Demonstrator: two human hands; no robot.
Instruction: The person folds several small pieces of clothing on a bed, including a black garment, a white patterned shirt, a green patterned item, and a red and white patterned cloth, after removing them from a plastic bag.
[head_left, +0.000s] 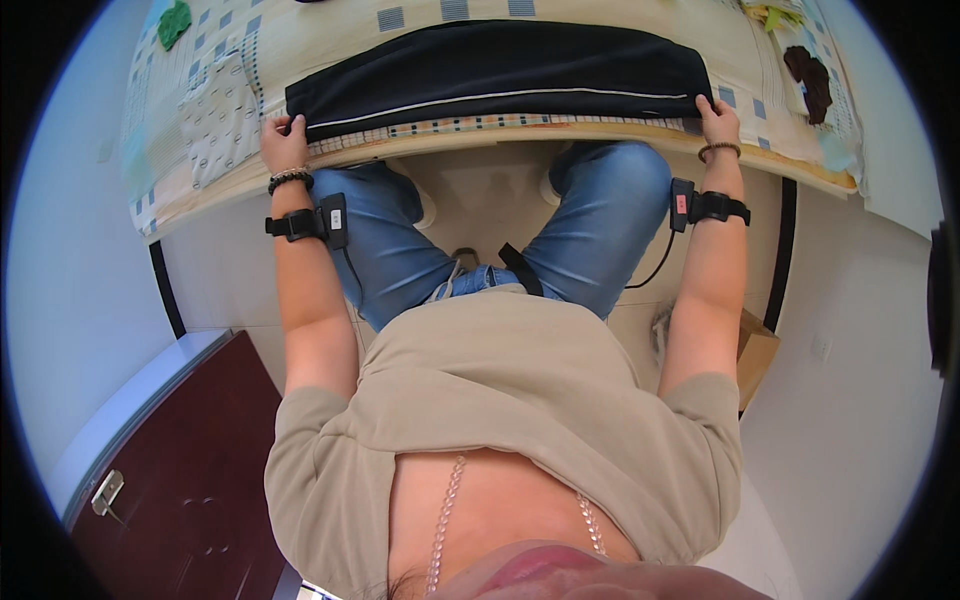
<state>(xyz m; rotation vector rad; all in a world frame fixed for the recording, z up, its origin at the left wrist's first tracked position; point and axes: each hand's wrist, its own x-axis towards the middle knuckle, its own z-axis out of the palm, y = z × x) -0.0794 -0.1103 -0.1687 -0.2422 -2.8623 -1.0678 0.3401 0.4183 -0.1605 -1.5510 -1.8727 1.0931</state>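
A pair of black trousers, seemingly folded lengthwise, lies stretched across the near edge of a bed. Thin white piping runs along its near side. At its left end, my left hand pinches the near corner between thumb and fingers. My right hand grips the near corner at the opposite end, thumb on top of the cloth. Both arms reach straight forward, wide apart. Part of the fabric under the fingers is hidden.
A white printed cloth lies left of the trousers, and a green cloth farther back. Dark brown fabric rests at the right. Below are my knees in jeans, a cardboard box and a dark red door.
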